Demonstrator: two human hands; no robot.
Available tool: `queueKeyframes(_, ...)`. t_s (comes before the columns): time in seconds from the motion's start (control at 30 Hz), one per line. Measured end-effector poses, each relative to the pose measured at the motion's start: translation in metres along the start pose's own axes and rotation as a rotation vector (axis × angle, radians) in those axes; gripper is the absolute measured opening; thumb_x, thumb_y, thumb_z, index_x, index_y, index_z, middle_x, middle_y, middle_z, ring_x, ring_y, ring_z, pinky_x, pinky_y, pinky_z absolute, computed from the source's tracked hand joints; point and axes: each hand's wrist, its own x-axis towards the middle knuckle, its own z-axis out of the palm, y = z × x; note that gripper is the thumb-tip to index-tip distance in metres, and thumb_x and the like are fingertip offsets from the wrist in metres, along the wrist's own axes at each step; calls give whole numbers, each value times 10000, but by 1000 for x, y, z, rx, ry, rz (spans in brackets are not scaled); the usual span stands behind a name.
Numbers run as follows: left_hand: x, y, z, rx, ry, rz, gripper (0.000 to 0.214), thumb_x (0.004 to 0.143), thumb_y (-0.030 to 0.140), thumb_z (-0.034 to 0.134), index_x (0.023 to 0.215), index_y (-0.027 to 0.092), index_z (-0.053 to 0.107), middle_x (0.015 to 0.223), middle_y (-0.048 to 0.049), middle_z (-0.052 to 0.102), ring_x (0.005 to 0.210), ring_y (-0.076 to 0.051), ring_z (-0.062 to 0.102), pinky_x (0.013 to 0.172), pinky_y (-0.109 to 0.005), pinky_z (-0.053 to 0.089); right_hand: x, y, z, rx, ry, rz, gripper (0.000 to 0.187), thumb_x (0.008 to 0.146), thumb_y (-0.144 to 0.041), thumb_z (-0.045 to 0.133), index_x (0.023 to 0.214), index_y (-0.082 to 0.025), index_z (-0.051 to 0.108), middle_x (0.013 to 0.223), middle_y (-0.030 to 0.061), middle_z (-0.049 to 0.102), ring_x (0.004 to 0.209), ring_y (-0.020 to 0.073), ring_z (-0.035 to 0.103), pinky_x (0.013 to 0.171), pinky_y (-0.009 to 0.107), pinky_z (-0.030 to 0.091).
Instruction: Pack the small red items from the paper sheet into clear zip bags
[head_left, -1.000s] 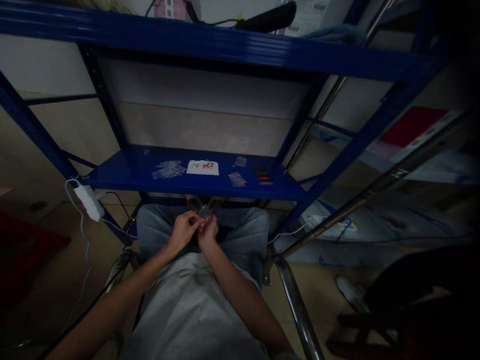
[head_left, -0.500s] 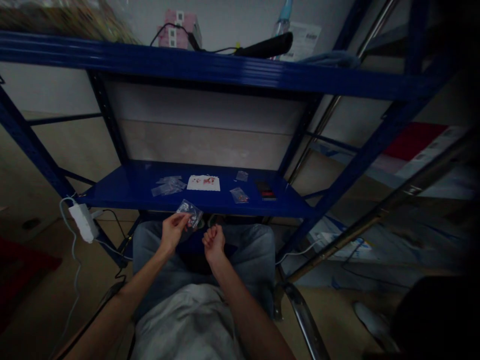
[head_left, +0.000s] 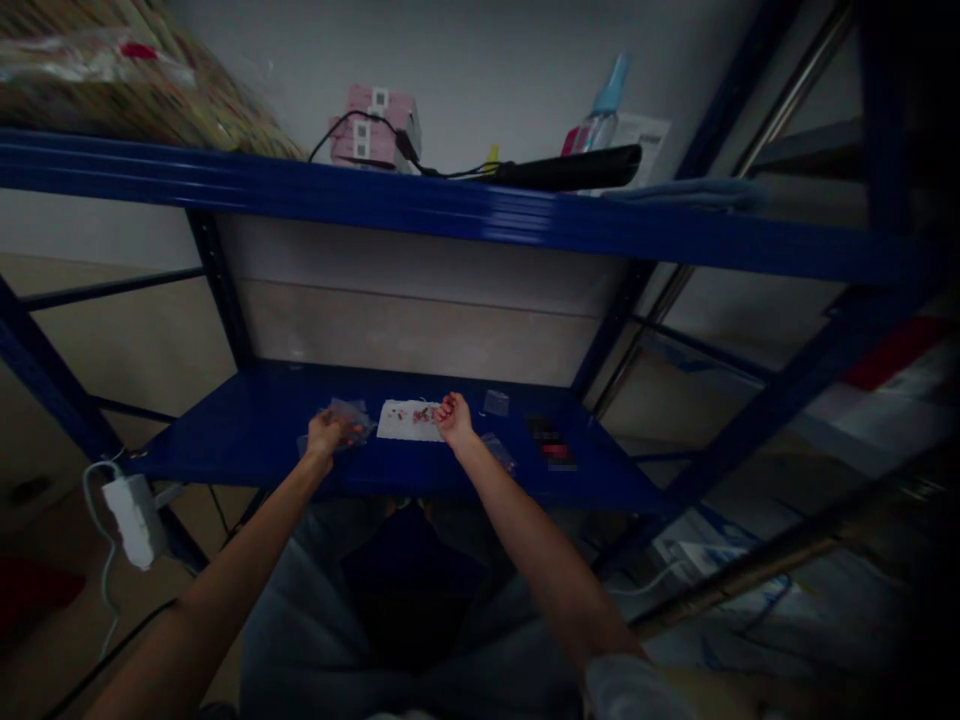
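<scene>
My left hand [head_left: 330, 432] is closed on a small clear plastic bag [head_left: 352, 420] above the left part of the blue shelf. More clear bags lie around and beneath it, partly hidden by the hand. A white sheet [head_left: 391, 431] with small reddish pieces [head_left: 421, 414] on it lies between my hands. Over the sheet's right edge is my right hand [head_left: 454, 422], its fingers curled inward; whatever they may hold is too small to name. Just behind my right wrist, a clear bag with small pieces [head_left: 501, 455] is partly covered by the forearm.
A flat clear bag [head_left: 496, 402] and a dark card-like item with a red band [head_left: 551, 445] lie at the right. The upper shelf beam [head_left: 420, 208] crosses above my hands. A white power strip [head_left: 135, 520] hangs at the left post.
Both hands have moved forward from over the lap to the shelf surface, the left to the clear bags, the right to the white sheet. The camera view has shifted too.
</scene>
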Motion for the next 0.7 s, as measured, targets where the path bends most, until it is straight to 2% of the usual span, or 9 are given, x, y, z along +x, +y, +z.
queueKeyframes(0.07, 2, 3, 1, -15, 9, -18, 505, 781, 49, 604, 1257, 119, 453, 936, -115, 659, 591, -142, 676, 429, -173, 455, 23, 3, 7, -34, 13, -7, 325, 906, -229, 335, 584, -199, 350, 394, -90, 252, 342, 66, 210, 371, 174, 203)
queueKeyframes(0.13, 1, 8, 0, -39, 26, -28, 633, 794, 40, 566, 1372, 139, 327, 948, -106, 633, 628, -143, 680, 458, -182, 477, 44, 8, 13, -80, 19, -10, 318, 905, -224, 334, 589, -197, 354, 397, -87, 279, 340, 64, 219, 376, 172, 198)
queueKeyframes(0.23, -8, 13, -2, -98, 125, 17, 793, 785, 49, 540, 1462, 201, 157, 1016, -98, 588, 614, -117, 647, 475, -201, 497, 69, 16, 19, -165, -1, -1, 319, 911, -244, 340, 599, -196, 391, 399, -82, 306, 344, 68, 238, 382, 182, 180)
queueKeyframes(0.3, -20, 12, -1, -108, 219, 102, 800, 765, 68, 549, 1456, 260, 193, 1117, -98, 553, 570, -76, 587, 488, -215, 514, 82, 22, 20, -228, -31, 9, 331, 916, -275, 348, 604, -193, 424, 399, -78, 317, 349, 73, 249, 387, 192, 168)
queueKeyframes(0.37, -33, 6, 5, -50, 253, 238, 730, 756, 85, 548, 1408, 296, 296, 1217, -90, 513, 610, -71, 572, 523, -221, 530, 92, 28, 20, -293, -77, 19, 345, 916, -312, 371, 606, -188, 458, 408, -71, 343, 360, 76, 270, 395, 201, 172)
queueKeyframes(0.43, -43, -4, 17, 60, 142, 378, 612, 752, 80, 524, 1325, 266, 415, 1209, -78, 527, 681, -98, 581, 571, -230, 537, 100, 34, 20, -360, -142, 29, 358, 911, -351, 402, 611, -181, 498, 422, -59, 378, 378, 81, 301, 406, 209, 191)
queueKeyframes(0.53, -46, -24, 39, 318, -136, 517, 430, 756, 64, 479, 1153, 207, 564, 1080, -62, 594, 708, -129, 589, 704, -299, 545, 108, 40, 19, -457, -246, 40, 388, 901, -402, 446, 612, -169, 557, 439, -40, 419, 402, 88, 334, 424, 222, 211)
queueKeyframes(0.63, -36, -45, 61, 591, -388, 661, 430, 743, 22, 437, 1089, 202, 618, 1162, -81, 581, 1019, -205, 600, 937, -372, 483, 113, 42, 17, -534, -327, 38, 421, 894, -447, 472, 615, -159, 602, 470, -20, 468, 428, 92, 363, 445, 228, 237)
queueKeyframes(0.7, -25, -59, 73, 787, -469, 713, 446, 763, 35, 443, 1144, 200, 607, 1290, -94, 531, 1216, -237, 506, 1050, -401, 406, 115, 40, 15, -567, -372, 29, 442, 893, -478, 476, 632, -155, 627, 524, 1, 524, 464, 95, 404, 474, 229, 278)
